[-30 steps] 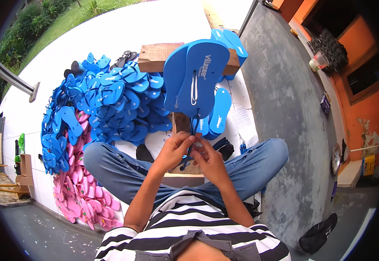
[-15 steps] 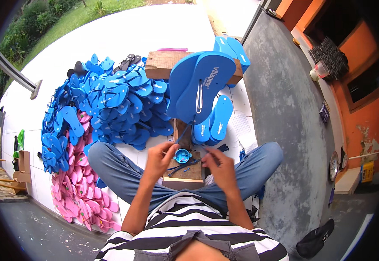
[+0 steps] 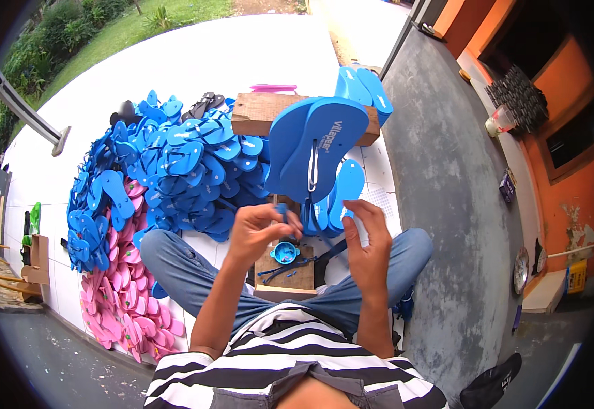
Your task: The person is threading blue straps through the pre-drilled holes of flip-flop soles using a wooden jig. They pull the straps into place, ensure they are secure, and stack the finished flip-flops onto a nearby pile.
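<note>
My left hand (image 3: 261, 230) is closed, its fingers pinched on a short blue strap piece (image 3: 282, 213), partly hidden by the fingers. My right hand (image 3: 367, 238) is raised with thumb and fingers apart, beside a dark blue strap (image 3: 325, 238). Between and above the hands, a pair of blue flip-flop soles (image 3: 318, 146) leans against a wooden block, with a white loop on its front and dark straps hanging below. Under my hands, a small blue cup (image 3: 285, 253) with blue bits inside stands on a wooden board (image 3: 297, 278), beside loose dark straps (image 3: 280, 271).
A large heap of blue flip-flops (image 3: 188, 157) lies to the left, with pink flip-flops (image 3: 130, 300) nearer me. The wooden block (image 3: 252, 112) supports the soles. More blue soles (image 3: 348, 187) stand to its right, next to a grid-marked sheet (image 3: 381, 201).
My left hand has risen slightly with a blue strap piece showing in it. My right hand has lifted and turned upward, its fingers spreading. The view has shifted a little.
</note>
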### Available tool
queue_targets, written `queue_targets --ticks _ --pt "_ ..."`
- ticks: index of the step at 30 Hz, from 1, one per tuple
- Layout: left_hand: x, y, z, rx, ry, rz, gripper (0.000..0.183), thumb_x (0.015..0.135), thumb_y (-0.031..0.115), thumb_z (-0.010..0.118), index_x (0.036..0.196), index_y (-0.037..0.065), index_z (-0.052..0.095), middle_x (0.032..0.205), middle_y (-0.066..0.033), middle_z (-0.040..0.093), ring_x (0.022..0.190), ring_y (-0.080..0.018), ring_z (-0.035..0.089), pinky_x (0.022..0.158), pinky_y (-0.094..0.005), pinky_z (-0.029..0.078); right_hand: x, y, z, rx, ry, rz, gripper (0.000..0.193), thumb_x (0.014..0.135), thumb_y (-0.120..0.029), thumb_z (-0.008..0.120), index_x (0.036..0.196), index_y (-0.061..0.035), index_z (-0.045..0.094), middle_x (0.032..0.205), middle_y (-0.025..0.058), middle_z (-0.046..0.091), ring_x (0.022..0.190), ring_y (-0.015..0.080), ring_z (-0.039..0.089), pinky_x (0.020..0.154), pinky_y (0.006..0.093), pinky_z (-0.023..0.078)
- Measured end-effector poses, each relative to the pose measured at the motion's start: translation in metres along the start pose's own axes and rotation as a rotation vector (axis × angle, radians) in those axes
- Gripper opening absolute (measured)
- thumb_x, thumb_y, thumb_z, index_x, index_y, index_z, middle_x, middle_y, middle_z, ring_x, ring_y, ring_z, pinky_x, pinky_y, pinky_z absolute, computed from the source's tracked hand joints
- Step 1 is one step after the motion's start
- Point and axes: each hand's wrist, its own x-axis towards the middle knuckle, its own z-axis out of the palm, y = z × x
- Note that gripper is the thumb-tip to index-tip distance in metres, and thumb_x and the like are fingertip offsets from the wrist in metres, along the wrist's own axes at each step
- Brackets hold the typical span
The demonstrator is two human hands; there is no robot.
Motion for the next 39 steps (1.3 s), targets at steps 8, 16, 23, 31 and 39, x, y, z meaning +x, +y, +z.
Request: queue_targets --ticks 8,16,23,31,39 --pt "0.007 -0.018 0.020 -0.278 -0.013 -0.078 0.021 0.091 0.022 0.072 0.087 0.003 0.065 0.079 -0.0041 0.066 0.070 -0.0101 0.061 0.061 -0.0238 0.049 0.009 -0.006 0.027 0.924 -0.378 0.190 0.029 0.100 -0.022 0.058 0.113 0.0016 0.067 0.116 0.0129 0.061 0.096 0.0192 0.064 0.091 0.0332 0.050" --pt "0.039 0.027 0.015 0.293 0.315 0.307 0.015 0.091 0.010 0.070 0.100 0.003 0.061 0.089 -0.0024 0.064 0.078 -0.0062 0.059 0.068 -0.0209 0.047 0.030 -0.005 0.047 1.198 -0.174 0.116 0.017 0.097 -0.016 0.062 0.108 -0.0038 0.057 0.089 0.0087 0.062 0.084 0.0201 0.063 0.091 0.0396 0.051" --pt "0.083 0.087 0.028 0.982 0.241 0.668 0.038 0.087 0.013 0.073 0.124 0.008 0.063 0.118 -0.0098 0.064 0.099 -0.0222 0.061 0.069 -0.0289 0.050 0.041 -0.002 0.056 1.228 -0.218 0.137 0.015 0.096 -0.019 0.065 0.102 -0.0070 0.058 0.073 0.0004 0.053 0.061 0.0088 0.043 0.055 0.0262 0.035" --pt "0.095 0.099 0.035 1.143 0.170 0.589 0.036 0.085 0.017 0.074 0.120 0.011 0.068 0.119 -0.0109 0.066 0.092 -0.0189 0.063 0.070 -0.0293 0.052 0.043 -0.002 0.053 1.085 -0.280 0.144 0.013 0.094 -0.017 0.068 0.093 -0.0062 0.060 0.068 -0.0035 0.051 0.057 0.0045 0.039 0.051 0.0221 0.029" --pt "0.091 0.103 0.044 1.278 0.102 0.773 0.024 0.080 0.020 0.079 0.093 0.005 0.064 0.095 -0.0114 0.069 0.086 -0.0300 0.066 0.072 -0.0353 0.053 0.057 0.012 0.052 1.124 -0.442 0.180 0.012 0.094 -0.016 0.065 0.089 -0.0080 0.058 0.064 -0.0062 0.043 0.052 0.0037 0.031 0.048 0.0226 0.022"
